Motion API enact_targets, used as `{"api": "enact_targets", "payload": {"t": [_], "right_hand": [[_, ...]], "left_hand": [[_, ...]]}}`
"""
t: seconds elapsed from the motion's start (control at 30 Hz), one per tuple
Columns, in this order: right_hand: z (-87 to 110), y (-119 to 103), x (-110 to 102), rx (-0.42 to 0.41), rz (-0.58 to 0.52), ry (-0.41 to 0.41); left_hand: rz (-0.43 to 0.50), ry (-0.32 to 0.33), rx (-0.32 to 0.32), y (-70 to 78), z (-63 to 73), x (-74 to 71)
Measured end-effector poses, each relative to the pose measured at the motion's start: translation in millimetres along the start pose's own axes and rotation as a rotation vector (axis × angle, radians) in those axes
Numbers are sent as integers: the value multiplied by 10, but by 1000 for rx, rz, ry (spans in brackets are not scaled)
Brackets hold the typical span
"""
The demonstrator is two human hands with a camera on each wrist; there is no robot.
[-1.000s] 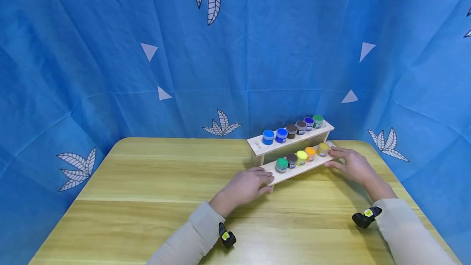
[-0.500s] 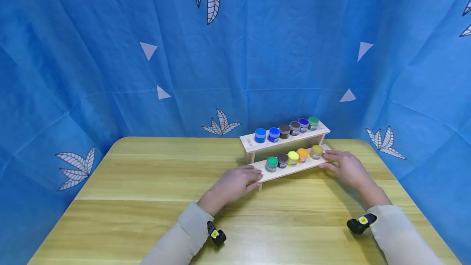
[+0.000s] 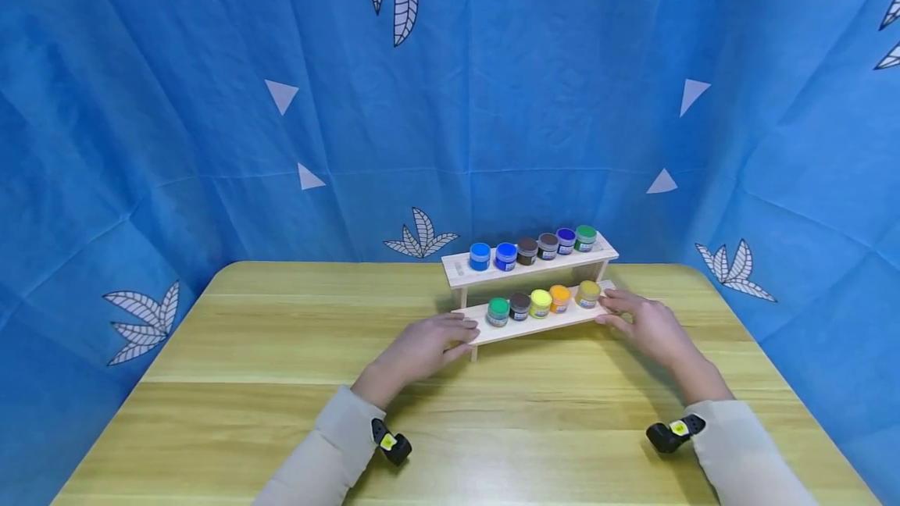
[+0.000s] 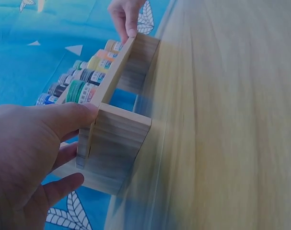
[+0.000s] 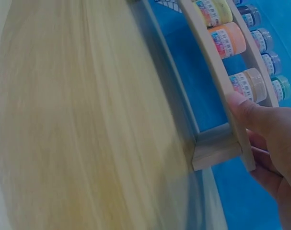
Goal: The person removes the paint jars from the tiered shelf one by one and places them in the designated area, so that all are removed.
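Shifted leftward over the table since the earlier frames: one two-tier rack, together with its jars and both hands.

Rack: pale bare wood, two narrow straight shelves in step form, flat end supports, square-cut edges. Upper shelf: upper row of six jars, from left light blue, deep blue, two dark brown, purple, green. Lower shelf: green jar, dark jar, yellow jar, orange jar, ochre jar. All were short, smooth cylinders, upright; printed labels showed in the wrist views.

Ground: table, yellowish, streaked wood grain, rounded far corners. Behind: blue cloth, creased, printed with white leaves and triangles.

Position: rack between the hands, near the table's far edge, right of centre, slanted, its right end farther back.

Left hand: clamped on the lower shelf's left end, thumb at the front edge; green jar nearest. Right hand: clamped on the same shelf's right end, thumb in front, fingers round the end; ochre jar just beside the thumb. Hands well apart.
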State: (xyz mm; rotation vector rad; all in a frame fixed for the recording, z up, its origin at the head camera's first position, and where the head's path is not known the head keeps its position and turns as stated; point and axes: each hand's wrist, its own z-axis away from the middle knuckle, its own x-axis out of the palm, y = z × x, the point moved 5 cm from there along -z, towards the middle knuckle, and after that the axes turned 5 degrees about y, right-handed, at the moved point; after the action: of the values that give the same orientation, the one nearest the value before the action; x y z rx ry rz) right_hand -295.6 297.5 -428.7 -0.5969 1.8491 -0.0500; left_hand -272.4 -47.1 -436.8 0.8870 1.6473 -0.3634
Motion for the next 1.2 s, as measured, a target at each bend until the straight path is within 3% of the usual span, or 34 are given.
{"api": "enact_targets", "payload": {"t": [0.57, 1.2], "right_hand": [[13, -253, 62, 7, -10, 7], [100, -714, 198, -141, 28, 135]], "left_hand": [[83, 9, -55, -281, 188, -107], [128, 67, -83, -597, 520, -271]]}}
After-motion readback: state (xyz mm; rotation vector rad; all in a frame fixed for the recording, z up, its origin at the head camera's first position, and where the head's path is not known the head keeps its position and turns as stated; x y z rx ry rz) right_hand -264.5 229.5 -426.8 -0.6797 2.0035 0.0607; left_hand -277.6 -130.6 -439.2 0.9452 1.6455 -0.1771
